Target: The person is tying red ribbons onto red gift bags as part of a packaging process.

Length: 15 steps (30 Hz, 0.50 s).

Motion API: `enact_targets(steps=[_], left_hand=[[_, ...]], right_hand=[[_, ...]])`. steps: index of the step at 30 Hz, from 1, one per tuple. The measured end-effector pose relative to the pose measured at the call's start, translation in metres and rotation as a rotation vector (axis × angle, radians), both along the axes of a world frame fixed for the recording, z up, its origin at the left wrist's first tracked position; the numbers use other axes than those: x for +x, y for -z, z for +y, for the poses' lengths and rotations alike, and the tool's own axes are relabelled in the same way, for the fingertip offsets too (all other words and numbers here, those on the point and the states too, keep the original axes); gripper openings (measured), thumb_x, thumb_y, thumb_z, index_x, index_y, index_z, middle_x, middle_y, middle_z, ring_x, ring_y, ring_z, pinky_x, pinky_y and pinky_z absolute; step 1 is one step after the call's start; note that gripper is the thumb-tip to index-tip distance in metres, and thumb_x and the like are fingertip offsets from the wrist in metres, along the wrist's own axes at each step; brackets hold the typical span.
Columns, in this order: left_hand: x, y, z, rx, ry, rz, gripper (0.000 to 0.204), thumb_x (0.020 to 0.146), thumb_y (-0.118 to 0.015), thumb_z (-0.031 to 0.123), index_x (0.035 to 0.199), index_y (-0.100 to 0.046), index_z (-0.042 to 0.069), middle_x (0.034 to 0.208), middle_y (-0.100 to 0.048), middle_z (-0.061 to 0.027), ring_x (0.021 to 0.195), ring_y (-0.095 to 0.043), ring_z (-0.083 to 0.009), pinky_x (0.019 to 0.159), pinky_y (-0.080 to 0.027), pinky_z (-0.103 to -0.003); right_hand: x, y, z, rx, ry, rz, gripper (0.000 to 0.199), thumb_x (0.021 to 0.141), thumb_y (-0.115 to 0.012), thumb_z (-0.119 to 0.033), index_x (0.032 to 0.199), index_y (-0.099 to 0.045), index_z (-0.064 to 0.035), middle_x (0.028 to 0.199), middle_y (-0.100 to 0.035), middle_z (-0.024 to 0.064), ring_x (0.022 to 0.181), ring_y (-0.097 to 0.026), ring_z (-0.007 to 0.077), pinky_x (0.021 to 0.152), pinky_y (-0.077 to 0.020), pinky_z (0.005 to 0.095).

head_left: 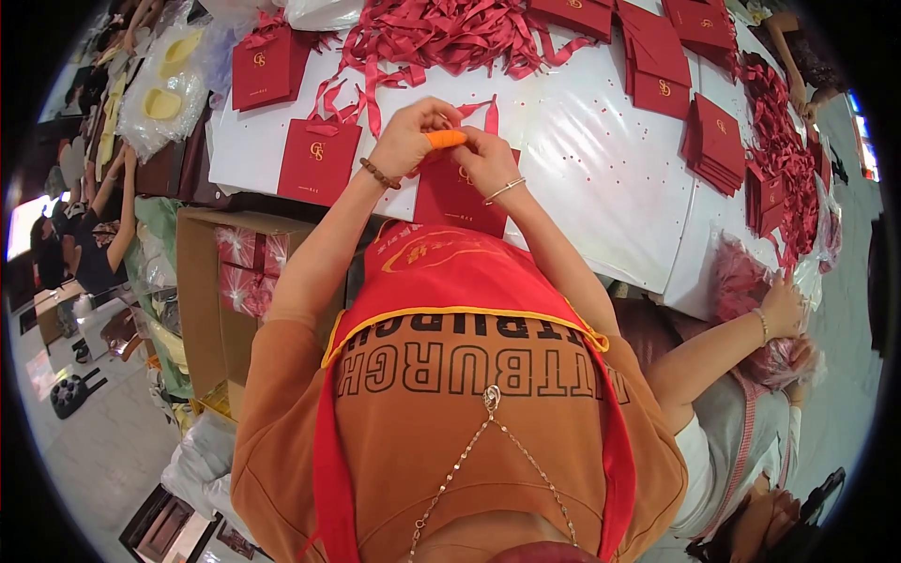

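A red paper gift bag point(460, 195) with gold lettering lies at the table's near edge, partly covered by my hands and apron. My left hand point(410, 139) is closed above its top edge, fingers pinched at the red ribbon point(492, 115) handle. An orange finger cover point(446, 139) sits between the two hands, seemingly on a left finger. My right hand point(492, 163) meets it from the right, fingertips pressed together at the same ribbon. The exact grip is hidden by the fingers. To the left lies another red gift bag point(319, 164) with its ribbon handle.
A heap of red ribbons point(450, 33) covers the far side of the white table point(572, 188). Stacks of red bags point(718, 141) stand to the right. An open cardboard box point(202, 291) holds wrapped red packs at lower left. A co-worker's hand point(784, 305) holds a plastic-wrapped bundle at right.
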<state>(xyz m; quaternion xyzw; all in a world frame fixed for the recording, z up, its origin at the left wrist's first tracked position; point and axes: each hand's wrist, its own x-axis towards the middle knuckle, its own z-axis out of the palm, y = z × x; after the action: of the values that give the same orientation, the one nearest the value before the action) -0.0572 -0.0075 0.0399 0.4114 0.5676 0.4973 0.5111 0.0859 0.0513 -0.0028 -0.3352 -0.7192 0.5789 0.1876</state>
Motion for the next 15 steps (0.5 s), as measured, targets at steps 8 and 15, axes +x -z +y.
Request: enact_targets(steps=[8, 15], left_hand=[[-0.018, -0.004, -0.015, -0.085, -0.06, 0.134, 0.014, 0.073, -0.066, 0.003, 0.081, -0.054, 0.005, 0.071, -0.055, 0.0019, 0.064, -0.05, -0.003, 0.055, -0.038, -0.016], [-0.002, 0.002, -0.016, -0.033, -0.165, 0.022, 0.015, 0.077, -0.061, 0.006, 0.091, -0.059, 0.001, 0.083, -0.061, -0.0036, 0.073, -0.053, -0.0073, 0.064, -0.041, -0.02]], right_hand=[[-0.011, -0.02, -0.007, -0.18, -0.131, 0.216, 0.032, 0.081, -0.055, -0.006, 0.111, -0.051, 0.0009, 0.089, -0.06, 0.0044, 0.074, -0.056, 0.0095, 0.067, -0.0449, 0.0198], [-0.012, -0.013, -0.01, -0.156, 0.014, 0.113, 0.021, 0.079, -0.055, -0.01, 0.097, -0.059, -0.0006, 0.077, -0.063, 0.0103, 0.058, -0.06, 0.0152, 0.057, -0.047, 0.0253]])
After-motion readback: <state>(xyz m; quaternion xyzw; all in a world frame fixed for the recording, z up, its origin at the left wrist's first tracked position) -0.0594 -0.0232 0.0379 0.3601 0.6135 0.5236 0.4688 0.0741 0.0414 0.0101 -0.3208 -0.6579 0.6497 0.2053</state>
